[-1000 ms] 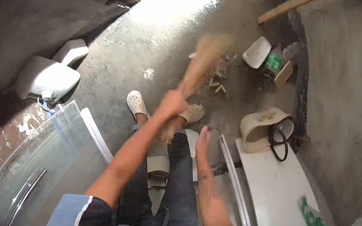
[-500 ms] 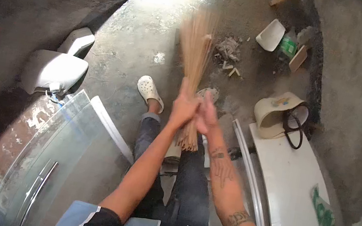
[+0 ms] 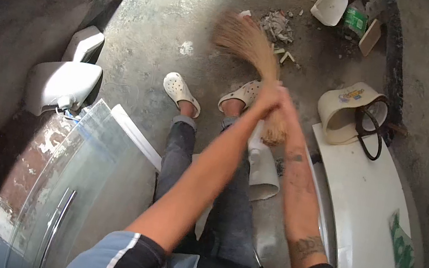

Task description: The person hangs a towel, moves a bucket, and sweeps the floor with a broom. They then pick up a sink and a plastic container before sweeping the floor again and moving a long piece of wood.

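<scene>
A stick broom point(image 3: 252, 46), a bundle of thin tan bristles, slants across the floor ahead of me. Its bristles fan out to the upper left, and the butt end point(image 3: 274, 131) sticks out below my hands. My left hand point(image 3: 268, 96) is closed around the bundle. Right against it, my right hand point(image 3: 285, 107) grips the same part; motion blurs both hands and some fingers are hidden. Just beyond the broom lies a small pile of debris point(image 3: 278, 26), with a few pale scraps point(image 3: 285, 55) beside it.
A white tub point(image 3: 329, 5) and a green-labelled plastic bottle point(image 3: 355, 20) lie at upper right. A cream cap-like item point(image 3: 351, 114) rests on a white panel point(image 3: 360, 215). At left are glass panels point(image 3: 73, 167) and a white basin-like piece point(image 3: 69, 84). A white pipe point(image 3: 263, 173) lies near my leg.
Both hands have moved up and to the right with the broom. Its bristles now lean to the left instead of pointing nearly straight ahead. My right hand has closed in against the left.
</scene>
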